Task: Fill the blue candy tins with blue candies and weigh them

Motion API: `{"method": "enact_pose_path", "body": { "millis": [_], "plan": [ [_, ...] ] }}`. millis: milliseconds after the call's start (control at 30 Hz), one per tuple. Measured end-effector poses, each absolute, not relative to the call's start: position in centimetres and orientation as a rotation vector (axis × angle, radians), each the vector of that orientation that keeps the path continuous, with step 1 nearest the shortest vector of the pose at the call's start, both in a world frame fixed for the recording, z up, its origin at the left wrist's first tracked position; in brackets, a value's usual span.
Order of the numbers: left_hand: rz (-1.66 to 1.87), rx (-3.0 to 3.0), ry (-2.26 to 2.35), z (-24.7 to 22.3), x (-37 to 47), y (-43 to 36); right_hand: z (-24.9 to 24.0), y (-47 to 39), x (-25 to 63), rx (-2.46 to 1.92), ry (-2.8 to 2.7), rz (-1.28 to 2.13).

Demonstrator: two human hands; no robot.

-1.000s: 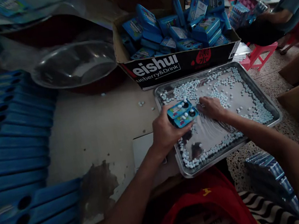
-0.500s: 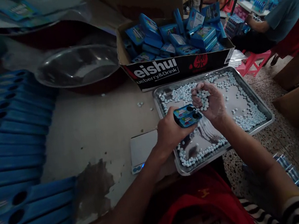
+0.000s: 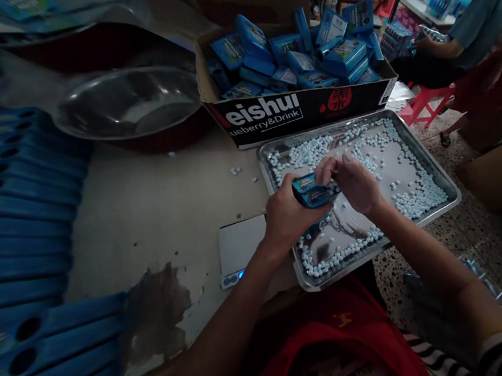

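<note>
My left hand (image 3: 285, 211) is wrapped round two small blue candy boxes (image 3: 310, 191), held side by side over the tray's left part. My right hand (image 3: 351, 181) is cupped against the right ends of the boxes, its fingers curled over them. A few pale round candies (image 3: 334, 187) show between that palm and the boxes; the box openings are covered by the fingers. Below both hands lies a metal tray (image 3: 453, 194) with many loose pale candies (image 3: 414, 202) spread along its sides.
Behind the tray stands a carton (image 3: 263, 111) heaped with blue boxes. A small scale (image 3: 243, 245) sits left of the tray, a metal bowl (image 3: 130, 124) further back. Blue boxes with round holes (image 3: 16, 246) fill the left side. Another person (image 3: 480, 25) sits at the back right.
My right hand has turned from palm up with a handful of candies to tipped against the box ends, moving slightly left. The left hand still holds the boxes in nearly the same place.
</note>
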State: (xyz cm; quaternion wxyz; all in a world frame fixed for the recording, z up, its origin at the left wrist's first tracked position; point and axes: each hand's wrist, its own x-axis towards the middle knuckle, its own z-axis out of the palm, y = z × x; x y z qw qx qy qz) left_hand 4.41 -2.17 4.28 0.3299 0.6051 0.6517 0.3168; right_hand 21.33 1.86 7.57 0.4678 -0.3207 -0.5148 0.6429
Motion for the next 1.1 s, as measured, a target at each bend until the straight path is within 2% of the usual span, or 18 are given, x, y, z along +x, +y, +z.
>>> {"method": "enact_pose_path", "body": {
  "millis": [233, 333, 467, 667, 933, 1100],
  "plan": [
    [1.036, 1.472, 1.435, 2.2, 4.4, -2.2, 6.8, 2.5, 23.4, -0.687, -1.161, 1.453],
    [1.103, 1.471, 1.298, 1.2, 4.1, -2.6, 4.1, 5.5, 26.4, -0.868, -1.206, 1.231],
    [1.058, 1.579, 1.298, 0.9, 3.6, -3.4, -0.4, 9.7, 28.7, -1.381, -1.889, 0.767],
    [1.088, 1.744, 1.247, 0.7, 1.9, -4.4, -2.5, 12.5, 23.0, -1.314, -2.715, 0.348],
    [1.286, 1.724, 1.149, -2.1, 0.6, -5.2, -2.7, 11.0, 20.3, -1.432, -2.77, 0.289],
    [1.228, 1.697, 1.234, -0.6, 0.6, -5.5, -2.7, 6.6, 23.0, -1.636, -2.607, 0.478]
  ]
}}
